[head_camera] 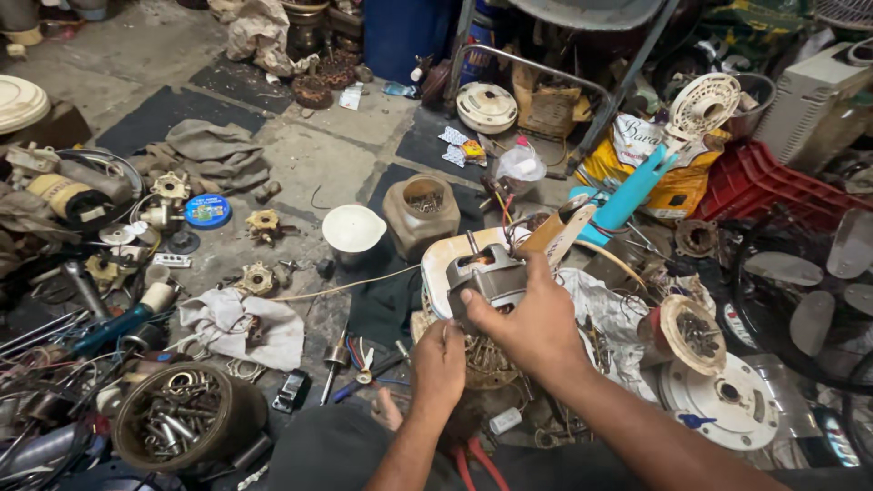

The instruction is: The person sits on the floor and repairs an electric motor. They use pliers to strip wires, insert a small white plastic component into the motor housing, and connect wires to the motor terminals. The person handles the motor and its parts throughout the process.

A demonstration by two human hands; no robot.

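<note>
Pointing shaft-up: fan motor [486, 277] in hands [532, 323].

- Under my right hand [532, 318], the motor housing [486, 282] is dull grey metal.
- Left of my left hand [439, 359], a crumpled white cloth [238, 325].
- Beyond them, a glossy brown plastic jar [421, 214].

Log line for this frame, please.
right hand: grips grey fan motor | left hand: steadies it underneath | surroundings: cluttered floor
</note>
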